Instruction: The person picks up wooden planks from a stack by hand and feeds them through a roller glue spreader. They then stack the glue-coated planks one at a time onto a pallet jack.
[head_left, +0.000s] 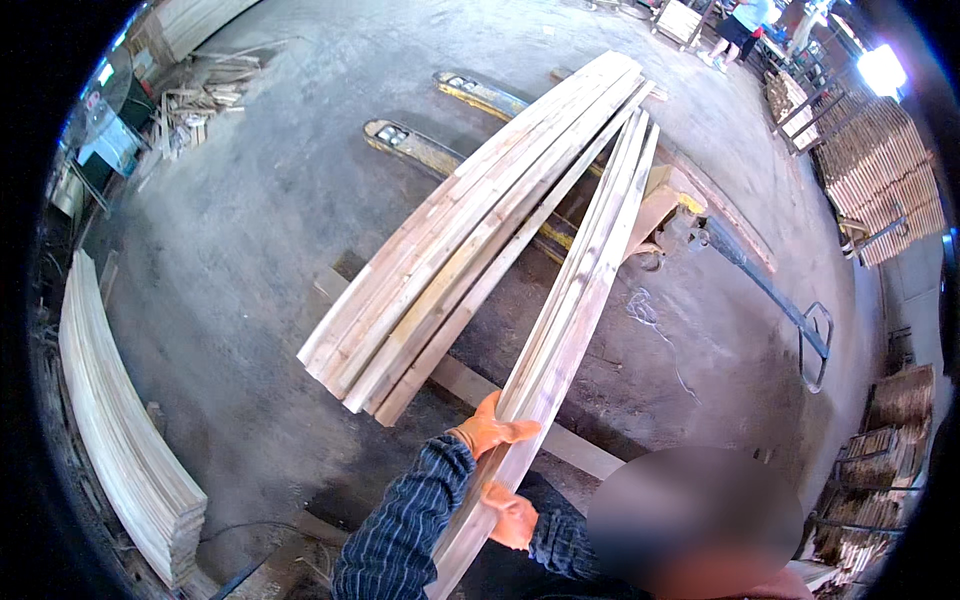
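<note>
Long pale wooden boards (562, 340) slant from the lower edge up toward the far right in a narrow bundle. My left hand (495, 428), in an orange glove, is closed round the bundle's left side, its thumb lying across the top. Lower down, my right hand (512, 517), in a matching glove, grips the right side with curled fingers. Just left of the bundle, a wider stack of boards (470, 230) lies over a yellow pallet jack (415, 148). The far ends of the bundle and the stack come close together.
The pallet jack's long handle (765, 285) reaches right, with loose cord (655, 325) on the floor near it. A board pile (125, 430) stands at left, scrap wood (200, 100) behind. Wood stacks (880, 165) line the right. A person (740, 30) stands far off. A blurred patch covers the lower right.
</note>
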